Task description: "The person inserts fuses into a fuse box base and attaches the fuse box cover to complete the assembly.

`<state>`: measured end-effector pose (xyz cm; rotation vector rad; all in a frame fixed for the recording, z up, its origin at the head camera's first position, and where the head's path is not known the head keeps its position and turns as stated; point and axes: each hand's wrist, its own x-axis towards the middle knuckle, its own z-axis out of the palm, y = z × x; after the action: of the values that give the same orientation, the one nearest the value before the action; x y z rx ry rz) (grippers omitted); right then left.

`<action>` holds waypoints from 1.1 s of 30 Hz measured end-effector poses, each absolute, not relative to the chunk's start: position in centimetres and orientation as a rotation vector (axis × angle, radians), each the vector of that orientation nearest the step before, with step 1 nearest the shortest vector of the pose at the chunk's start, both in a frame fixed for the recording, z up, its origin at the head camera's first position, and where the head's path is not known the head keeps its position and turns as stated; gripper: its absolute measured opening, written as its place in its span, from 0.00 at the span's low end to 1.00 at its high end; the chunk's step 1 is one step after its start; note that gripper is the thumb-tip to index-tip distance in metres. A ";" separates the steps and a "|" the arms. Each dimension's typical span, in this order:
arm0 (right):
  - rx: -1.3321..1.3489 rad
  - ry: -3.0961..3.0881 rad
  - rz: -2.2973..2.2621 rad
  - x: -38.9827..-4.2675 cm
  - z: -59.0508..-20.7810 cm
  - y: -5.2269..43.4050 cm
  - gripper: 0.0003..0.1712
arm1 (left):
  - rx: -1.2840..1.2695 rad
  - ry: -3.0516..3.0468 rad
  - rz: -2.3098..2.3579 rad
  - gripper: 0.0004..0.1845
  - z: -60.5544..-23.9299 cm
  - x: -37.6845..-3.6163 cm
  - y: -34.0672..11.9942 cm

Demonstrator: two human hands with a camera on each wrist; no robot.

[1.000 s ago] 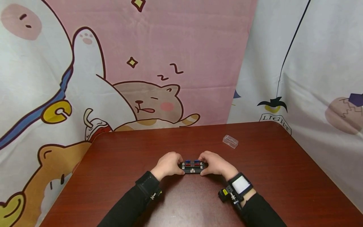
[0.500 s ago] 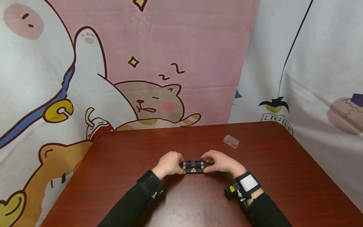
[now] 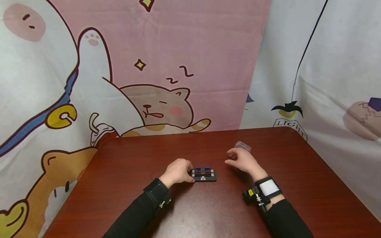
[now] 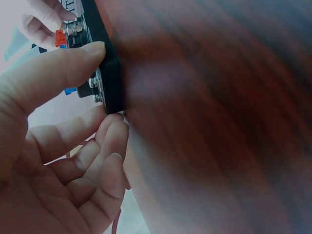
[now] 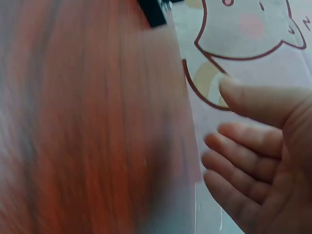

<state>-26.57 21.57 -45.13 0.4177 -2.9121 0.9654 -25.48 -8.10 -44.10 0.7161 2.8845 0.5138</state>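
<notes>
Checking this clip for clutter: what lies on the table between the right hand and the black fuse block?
Nothing: in the head view only bare tabletop separates the right hand from the fuse block, which the left hand holds.

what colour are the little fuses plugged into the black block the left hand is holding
Blue and red fuses sit in the black block; clearest in the head view.

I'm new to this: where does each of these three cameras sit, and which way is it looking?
Head: worn on the head, looks forward and down at the table; shows both sleeves, the left hand holding the black fuse block, the right hand raised near the clear lid.
Left wrist: on that wrist, looks along the palm; shows fingers gripping the block's end.
Right wrist: on that wrist; shows relaxed empty fingers above the table.
Shared: head and left wrist both show the fuse block.
</notes>
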 end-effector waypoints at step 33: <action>-0.150 -3.007 0.548 -29.4 -44.9 25.8 0.27 | 0.702 2.876 0.528 0.22 -44.1 -25.3 -8.3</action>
<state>-29.45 25.84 -44.94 -0.1496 -3.0069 0.5481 -25.29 -8.31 -44.13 0.7025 2.8763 0.5278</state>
